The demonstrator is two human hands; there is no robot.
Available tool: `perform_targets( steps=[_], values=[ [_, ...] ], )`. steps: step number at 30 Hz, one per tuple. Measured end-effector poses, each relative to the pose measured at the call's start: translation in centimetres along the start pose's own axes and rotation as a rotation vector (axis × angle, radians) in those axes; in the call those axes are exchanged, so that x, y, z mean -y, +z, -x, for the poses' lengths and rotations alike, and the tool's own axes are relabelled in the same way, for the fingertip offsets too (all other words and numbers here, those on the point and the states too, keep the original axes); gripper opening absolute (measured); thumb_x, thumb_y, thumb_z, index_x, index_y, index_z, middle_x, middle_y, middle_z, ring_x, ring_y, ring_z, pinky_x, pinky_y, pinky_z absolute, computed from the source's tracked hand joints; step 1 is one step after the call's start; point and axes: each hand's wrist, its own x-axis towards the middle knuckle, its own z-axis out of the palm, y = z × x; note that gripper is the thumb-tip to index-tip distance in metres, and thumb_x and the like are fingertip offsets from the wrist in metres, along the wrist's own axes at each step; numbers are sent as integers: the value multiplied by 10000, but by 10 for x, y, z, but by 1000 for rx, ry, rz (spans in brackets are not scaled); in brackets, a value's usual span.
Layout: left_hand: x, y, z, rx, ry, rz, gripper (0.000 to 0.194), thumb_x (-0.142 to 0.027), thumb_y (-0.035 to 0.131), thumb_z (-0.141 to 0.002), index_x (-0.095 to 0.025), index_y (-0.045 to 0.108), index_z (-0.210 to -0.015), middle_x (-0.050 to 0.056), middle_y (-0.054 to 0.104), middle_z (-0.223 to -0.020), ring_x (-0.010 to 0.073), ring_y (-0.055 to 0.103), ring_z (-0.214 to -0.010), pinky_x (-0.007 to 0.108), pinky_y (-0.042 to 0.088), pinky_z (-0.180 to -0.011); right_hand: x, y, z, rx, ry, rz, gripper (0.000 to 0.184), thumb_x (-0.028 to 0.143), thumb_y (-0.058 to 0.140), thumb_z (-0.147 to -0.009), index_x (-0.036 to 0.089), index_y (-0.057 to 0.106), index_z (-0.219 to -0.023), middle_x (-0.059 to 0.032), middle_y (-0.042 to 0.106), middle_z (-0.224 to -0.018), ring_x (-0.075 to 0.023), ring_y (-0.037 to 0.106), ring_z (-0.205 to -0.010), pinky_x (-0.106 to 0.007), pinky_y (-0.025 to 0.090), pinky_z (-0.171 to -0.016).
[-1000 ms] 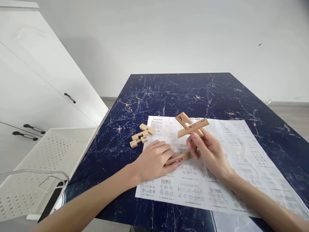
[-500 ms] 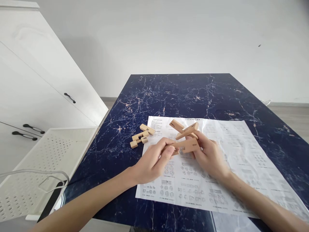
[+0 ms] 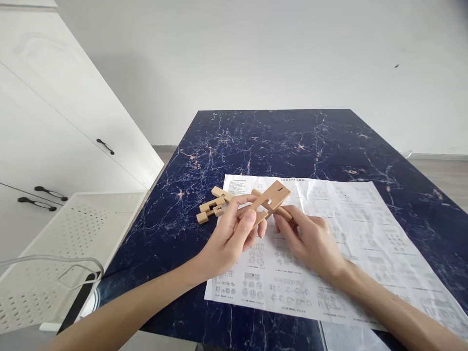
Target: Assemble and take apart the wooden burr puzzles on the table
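Note:
My left hand (image 3: 227, 240) pinches a flat, notched wooden puzzle piece (image 3: 277, 193) between thumb and fingers. It is marked with a single stroke like a 1, has a cut-out in its middle, and slants up to the right. Behind it, my right hand (image 3: 312, 239) closes its fingertips on another wooden puzzle piece (image 3: 284, 213), mostly covered by the marked one. Whether these pieces are interlocked I cannot tell. Just beyond my left hand, several loose notched wooden pieces (image 3: 212, 204) lie close together, one marked 3.
A creased white sheet (image 3: 351, 219) printed with small diagrams lies under my hands on the dark blue marbled table (image 3: 256, 141). A white cabinet (image 3: 73, 107) with black handles stands on the left. Below it are a perforated white panel (image 3: 47, 263) and a pale cable (image 3: 73, 258).
The piece in my left hand has swung up from nearly level to a slant. The crossed numbered pieces at my right hand have gone lower, and their numbers are now hidden behind it.

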Motion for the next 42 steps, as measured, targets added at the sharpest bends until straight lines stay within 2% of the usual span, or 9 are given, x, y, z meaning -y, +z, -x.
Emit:
perform_targets(
  steps=[4, 10, 21, 26, 35, 42],
  values=[
    [-2, 3, 0, -13, -3, 8, 256, -457, 433, -1169, -249, 428, -1320, -44, 589, -849, 78, 358, -517, 262, 318, -527, 0, 2, 1, -16, -94, 76, 212, 322, 484, -1123, 238, 670, -1069, 15, 653, -610, -145, 538, -446, -317, 383, -489],
    [-1, 5, -1, -32, -6, 34, 226, -442, 429, -1174, -256, 398, -1299, -61, 597, -823, 68, 340, -505, 252, 317, -531, 0, 4, 2, -13, -198, 140, 181, 292, 501, -1130, 253, 666, -1066, 13, 642, -617, -156, 546, -475, -329, 376, -499],
    [-7, 16, 5, -96, -122, 59, 231, -461, 433, -1164, -257, 367, -1252, -58, 650, -837, 63, 453, -452, 231, 409, -498, 8, 0, -1, -14, -292, 167, 194, 238, 507, -1129, 251, 644, -993, 23, 640, -590, -143, 510, -436, -329, 366, -464],
    [-6, 14, 4, -95, -103, 81, 210, -428, 443, -1166, -248, 376, -1251, -59, 662, -830, 52, 473, -445, 213, 409, -486, 8, 1, -1, -3, -290, 200, 191, 238, 513, -1133, 238, 633, -984, 28, 648, -608, -139, 545, -457, -326, 411, -480],
    [-11, 13, 3, -114, -133, 83, 204, -410, 456, -1161, -237, 405, -1256, -46, 685, -816, 51, 498, -433, 197, 447, -479, 8, 2, -2, -71, -358, 189, 207, 222, 527, -1136, 212, 629, -956, 54, 603, -584, -110, 493, -424, -296, 381, -451],
    [-12, 11, 3, -122, -192, 97, 193, -411, 376, -1175, -236, 399, -1252, -21, 734, -812, 73, 550, -379, 195, 465, -427, 10, 0, -4, -101, -402, 207, 228, 214, 536, -1137, 205, 613, -922, 59, 582, -572, -99, 470, -417, -281, 376, -447]
  ],
)
